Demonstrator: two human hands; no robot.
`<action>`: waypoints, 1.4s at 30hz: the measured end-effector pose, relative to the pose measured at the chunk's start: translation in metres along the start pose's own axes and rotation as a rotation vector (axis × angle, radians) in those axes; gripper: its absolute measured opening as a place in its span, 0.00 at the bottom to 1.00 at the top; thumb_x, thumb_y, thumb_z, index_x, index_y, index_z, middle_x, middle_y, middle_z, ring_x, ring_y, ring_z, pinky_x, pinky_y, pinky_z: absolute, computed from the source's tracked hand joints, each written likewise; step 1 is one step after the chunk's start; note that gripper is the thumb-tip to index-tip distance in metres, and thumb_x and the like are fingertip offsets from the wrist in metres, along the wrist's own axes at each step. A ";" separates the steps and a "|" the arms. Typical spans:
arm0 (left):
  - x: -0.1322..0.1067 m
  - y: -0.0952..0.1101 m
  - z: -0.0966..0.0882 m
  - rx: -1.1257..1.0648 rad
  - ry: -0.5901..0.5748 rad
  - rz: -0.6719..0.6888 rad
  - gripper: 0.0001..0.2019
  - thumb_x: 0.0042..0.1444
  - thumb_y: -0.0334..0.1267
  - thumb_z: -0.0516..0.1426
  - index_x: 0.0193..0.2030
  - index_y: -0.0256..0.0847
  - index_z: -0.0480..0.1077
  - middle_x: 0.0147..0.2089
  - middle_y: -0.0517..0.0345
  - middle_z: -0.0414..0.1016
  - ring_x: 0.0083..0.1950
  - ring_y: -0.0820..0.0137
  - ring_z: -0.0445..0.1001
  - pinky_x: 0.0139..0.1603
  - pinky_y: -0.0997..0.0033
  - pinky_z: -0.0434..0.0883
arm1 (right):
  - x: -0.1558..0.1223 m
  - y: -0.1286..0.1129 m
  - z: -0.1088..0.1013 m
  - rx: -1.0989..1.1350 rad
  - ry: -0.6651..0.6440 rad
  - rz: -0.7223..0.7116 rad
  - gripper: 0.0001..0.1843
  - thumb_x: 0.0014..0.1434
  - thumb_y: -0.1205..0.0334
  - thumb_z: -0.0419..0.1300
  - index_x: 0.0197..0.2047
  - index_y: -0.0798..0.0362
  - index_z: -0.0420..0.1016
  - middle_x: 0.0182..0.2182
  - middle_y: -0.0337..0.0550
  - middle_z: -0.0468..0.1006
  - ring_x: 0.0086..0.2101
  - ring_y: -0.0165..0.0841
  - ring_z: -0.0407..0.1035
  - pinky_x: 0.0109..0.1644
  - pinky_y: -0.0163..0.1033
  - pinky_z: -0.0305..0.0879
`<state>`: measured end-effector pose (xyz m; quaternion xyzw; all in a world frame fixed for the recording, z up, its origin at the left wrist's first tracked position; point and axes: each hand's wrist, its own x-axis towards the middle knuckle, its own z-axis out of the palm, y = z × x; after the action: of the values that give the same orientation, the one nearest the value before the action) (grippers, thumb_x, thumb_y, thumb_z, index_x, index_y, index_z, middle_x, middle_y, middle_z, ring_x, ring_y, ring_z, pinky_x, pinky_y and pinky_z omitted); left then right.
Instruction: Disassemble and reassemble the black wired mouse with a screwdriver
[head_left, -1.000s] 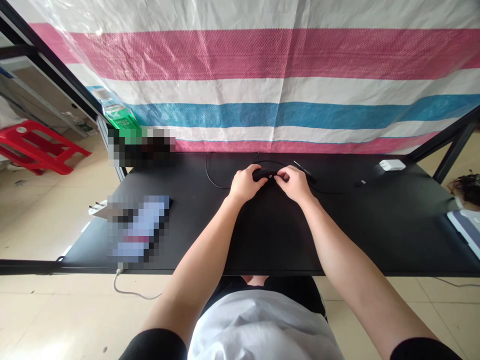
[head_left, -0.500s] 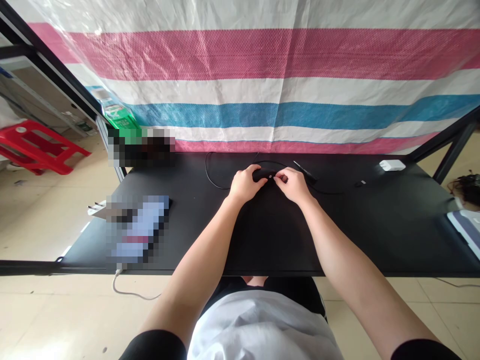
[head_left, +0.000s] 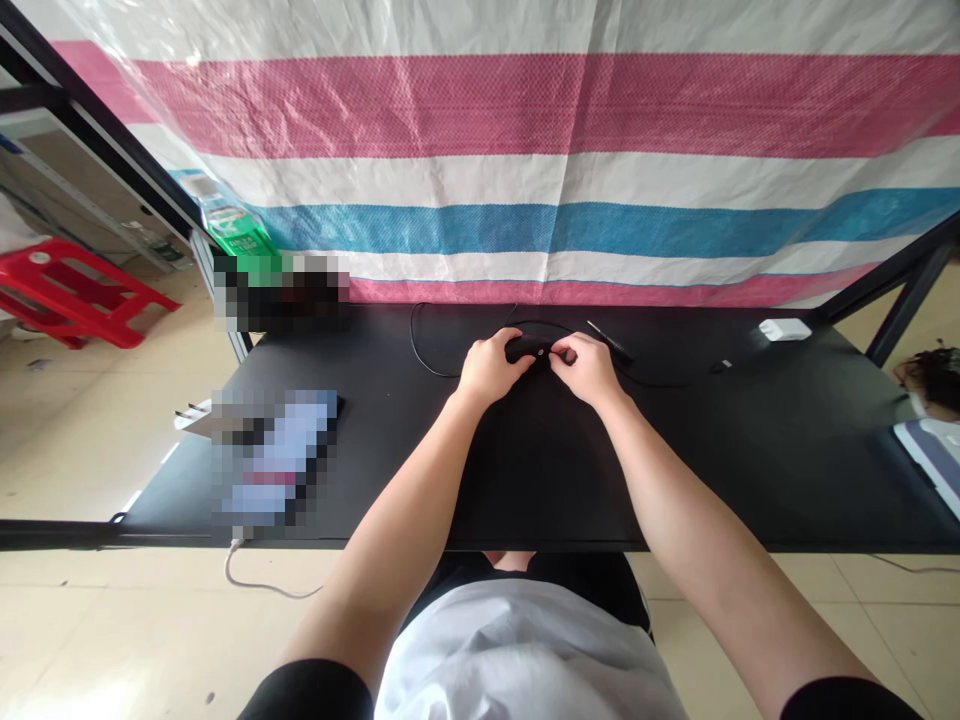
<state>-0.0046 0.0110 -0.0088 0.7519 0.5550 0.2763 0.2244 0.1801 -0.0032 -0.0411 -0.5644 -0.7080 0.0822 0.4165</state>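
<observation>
Left hand point(head_left: 487, 370) grips a half-hidden black thing point(head_left: 526, 349) near the table's point(head_left: 397, 440) back edge; I can't tell the right hand's point(head_left: 589, 367) hold.

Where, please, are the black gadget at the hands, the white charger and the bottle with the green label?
Black gadget point(head_left: 526, 346): head view, on its uncovered body.
White charger point(head_left: 784, 330): head view, on the middle of its body.
Bottle point(head_left: 240, 232): head view, on its green label.

Compared with half a second ago, the person's right hand point(head_left: 589, 367) has its fingertips very slightly farther from the pale spot point(head_left: 541, 352) on the black object point(head_left: 523, 348), toward the tabletop's point(head_left: 375, 430) right edge. The head view has also drifted marginally.
</observation>
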 end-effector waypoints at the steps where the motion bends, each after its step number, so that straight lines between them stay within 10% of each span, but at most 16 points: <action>1: 0.000 0.000 0.000 -0.001 0.002 -0.001 0.21 0.54 0.44 0.62 0.55 0.46 0.72 0.52 0.56 0.80 0.53 0.61 0.77 0.58 0.64 0.71 | 0.000 0.000 0.000 -0.005 -0.006 0.000 0.04 0.52 0.67 0.60 0.29 0.51 0.76 0.29 0.42 0.77 0.26 0.32 0.67 0.34 0.39 0.67; 19: -0.001 0.003 0.001 0.043 -0.006 0.014 0.21 0.55 0.45 0.61 0.56 0.45 0.72 0.53 0.56 0.79 0.53 0.60 0.77 0.57 0.64 0.72 | 0.000 0.004 0.002 -0.028 -0.038 -0.010 0.05 0.51 0.69 0.58 0.26 0.52 0.72 0.27 0.43 0.76 0.25 0.33 0.67 0.33 0.39 0.64; 26: 0.002 -0.002 -0.002 0.095 0.087 -0.133 0.21 0.55 0.46 0.61 0.56 0.45 0.71 0.50 0.53 0.80 0.52 0.58 0.77 0.57 0.61 0.71 | 0.002 0.008 -0.004 -0.225 -0.031 0.175 0.04 0.52 0.67 0.59 0.27 0.52 0.73 0.29 0.43 0.78 0.29 0.35 0.71 0.35 0.39 0.64; 42: 0.001 -0.006 0.004 -0.096 0.101 -0.003 0.20 0.49 0.36 0.58 0.51 0.41 0.75 0.48 0.56 0.81 0.49 0.60 0.79 0.55 0.64 0.73 | 0.003 0.009 -0.005 -0.369 -0.037 0.327 0.08 0.57 0.66 0.56 0.31 0.52 0.77 0.35 0.49 0.80 0.36 0.43 0.74 0.36 0.43 0.66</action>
<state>-0.0060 0.0133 -0.0150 0.7244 0.5528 0.3400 0.2325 0.1900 0.0007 -0.0418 -0.7362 -0.6179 0.0283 0.2746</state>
